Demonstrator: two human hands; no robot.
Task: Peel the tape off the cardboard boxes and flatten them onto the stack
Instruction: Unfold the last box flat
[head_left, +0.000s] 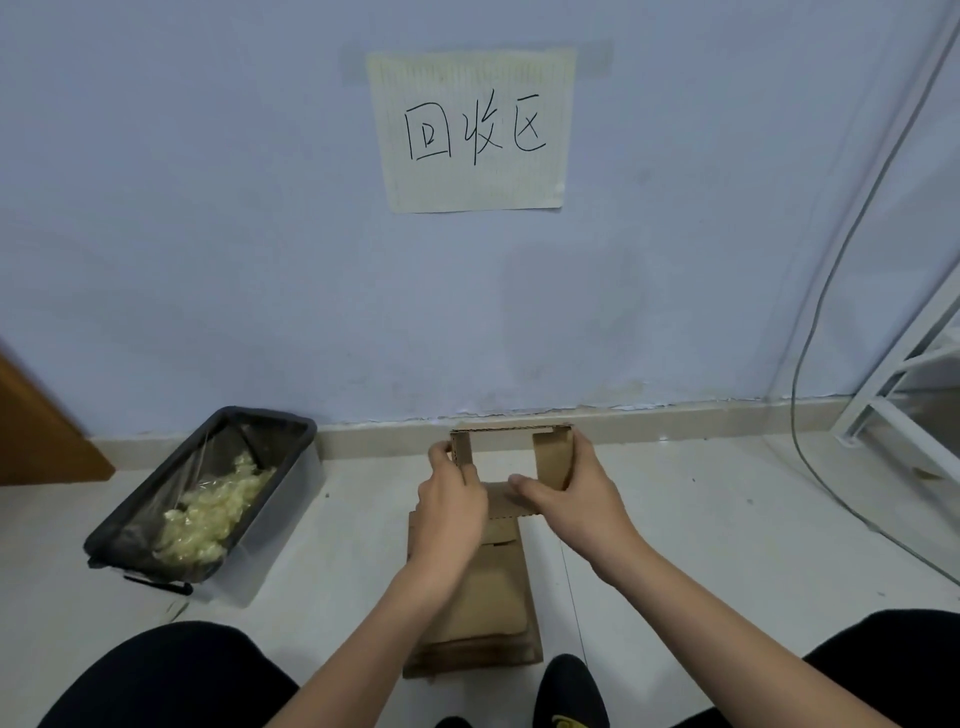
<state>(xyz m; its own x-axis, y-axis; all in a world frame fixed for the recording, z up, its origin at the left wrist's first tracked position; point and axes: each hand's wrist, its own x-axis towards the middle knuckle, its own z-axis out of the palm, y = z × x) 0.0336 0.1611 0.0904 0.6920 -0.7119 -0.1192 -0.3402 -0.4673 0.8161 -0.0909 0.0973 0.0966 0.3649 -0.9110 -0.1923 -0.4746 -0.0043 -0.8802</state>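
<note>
A small brown cardboard box (551, 457), open at both ends so the floor shows through it, is held up in front of me. My left hand (451, 506) grips its left wall with fingers curled round the edge. My right hand (571, 496) grips its right wall, thumb on the near flap. Below the hands a stack of flattened cardboard (483, 618) lies on the pale tiled floor between my knees.
A dark bin (291, 431) lined with clear plastic, holding crumpled yellowish tape (213, 512), stands on the floor at the left. A paper sign (472, 130) hangs on the blue wall. A white rack (904, 384), a grey cable (815, 312) and a wooden panel (36, 431) flank the area.
</note>
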